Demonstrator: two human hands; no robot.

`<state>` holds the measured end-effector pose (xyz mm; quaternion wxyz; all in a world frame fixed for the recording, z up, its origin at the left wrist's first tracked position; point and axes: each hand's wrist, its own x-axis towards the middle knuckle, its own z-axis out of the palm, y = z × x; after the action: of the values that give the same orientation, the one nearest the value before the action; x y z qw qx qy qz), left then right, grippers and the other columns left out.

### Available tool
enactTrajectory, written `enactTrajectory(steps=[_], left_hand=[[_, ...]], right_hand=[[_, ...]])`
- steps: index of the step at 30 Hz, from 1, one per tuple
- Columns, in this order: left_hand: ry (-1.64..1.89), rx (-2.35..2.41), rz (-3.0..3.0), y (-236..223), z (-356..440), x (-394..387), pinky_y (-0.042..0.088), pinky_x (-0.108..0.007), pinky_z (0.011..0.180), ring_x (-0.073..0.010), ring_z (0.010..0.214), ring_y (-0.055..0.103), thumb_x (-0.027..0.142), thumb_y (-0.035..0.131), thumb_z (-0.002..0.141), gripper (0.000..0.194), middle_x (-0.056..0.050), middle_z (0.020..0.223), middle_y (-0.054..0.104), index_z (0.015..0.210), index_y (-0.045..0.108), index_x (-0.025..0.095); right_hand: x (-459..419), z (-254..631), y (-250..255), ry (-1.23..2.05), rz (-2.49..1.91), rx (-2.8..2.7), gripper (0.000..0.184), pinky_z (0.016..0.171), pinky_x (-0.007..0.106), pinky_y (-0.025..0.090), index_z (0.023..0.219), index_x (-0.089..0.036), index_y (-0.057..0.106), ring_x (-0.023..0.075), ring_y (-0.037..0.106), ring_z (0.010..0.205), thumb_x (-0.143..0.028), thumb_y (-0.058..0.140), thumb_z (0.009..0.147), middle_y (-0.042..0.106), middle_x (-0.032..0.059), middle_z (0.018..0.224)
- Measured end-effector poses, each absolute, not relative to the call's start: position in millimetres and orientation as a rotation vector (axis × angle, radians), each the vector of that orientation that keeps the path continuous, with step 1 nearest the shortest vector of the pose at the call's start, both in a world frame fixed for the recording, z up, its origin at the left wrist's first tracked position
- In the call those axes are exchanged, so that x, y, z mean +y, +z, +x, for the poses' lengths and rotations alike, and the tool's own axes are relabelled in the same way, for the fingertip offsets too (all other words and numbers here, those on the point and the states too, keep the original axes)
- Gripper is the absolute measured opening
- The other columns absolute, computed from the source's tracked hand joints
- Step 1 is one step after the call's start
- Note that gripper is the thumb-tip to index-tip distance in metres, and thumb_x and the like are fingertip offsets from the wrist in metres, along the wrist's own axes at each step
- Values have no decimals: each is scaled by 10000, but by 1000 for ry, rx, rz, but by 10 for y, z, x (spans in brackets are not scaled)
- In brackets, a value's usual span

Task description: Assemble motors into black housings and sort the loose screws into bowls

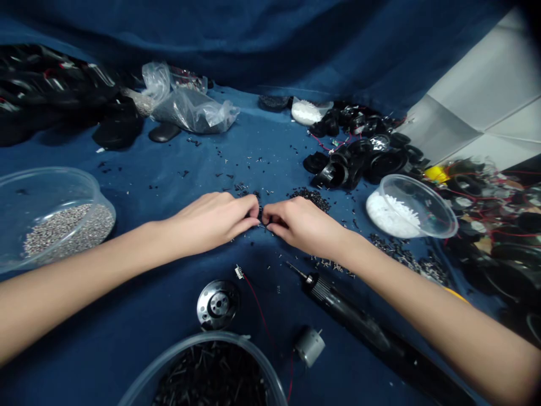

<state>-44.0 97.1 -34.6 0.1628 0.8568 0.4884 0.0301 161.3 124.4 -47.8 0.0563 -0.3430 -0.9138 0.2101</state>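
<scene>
My left hand and my right hand meet at the middle of the blue cloth, fingertips nearly touching. Both are closed in a pinch, and whatever lies between the fingers is too small and dark to name. Just beyond the right hand is a pile of small black parts. Nearer to me lie a round shiny metal disc, a white connector on a red wire and a small silver motor. A black electric screwdriver lies under my right forearm, its bit pointing toward the hands.
Clear tubs hold silver bits, white pieces and black screws. Black housings are heaped at the back right, with wired parts at the right edge. Plastic bags stand at the back left. Loose screws are scattered around.
</scene>
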Motion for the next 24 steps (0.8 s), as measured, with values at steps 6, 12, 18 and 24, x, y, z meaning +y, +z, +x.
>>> enactTrajectory(steps=[6,12,18,24], left_hand=[[35,1329,2512,-516,-339,1030,221,-278,547,-198,599,565,402,432,974,244,-27,695,631,963,594,220],[-7,1274,2543,-563,-335,1070,227,-284,527,-199,579,567,429,415,978,280,-37,676,618,963,585,206],[-212,1253,2783,-573,-287,1046,240,-311,505,-224,517,567,361,314,1009,324,-55,618,598,1036,562,155],[-221,1245,2879,-411,-335,1099,243,-289,469,-183,446,481,269,378,989,214,-10,559,535,1016,553,149]], right_hand=[[1217,1657,-493,662,-1028,-2784,135,668,250,355,904,-209,650,143,590,701,-143,536,877,684,6,797],[1201,1664,-504,634,-1020,-2812,123,696,256,353,868,-193,626,155,599,769,-149,517,905,680,23,824],[1184,1668,-465,592,-1032,-2860,116,662,258,336,846,-177,559,148,558,732,-178,481,933,650,31,815],[1188,1724,-451,538,-1098,-2831,99,622,259,316,808,-177,522,127,496,660,-152,508,903,603,9,754]])
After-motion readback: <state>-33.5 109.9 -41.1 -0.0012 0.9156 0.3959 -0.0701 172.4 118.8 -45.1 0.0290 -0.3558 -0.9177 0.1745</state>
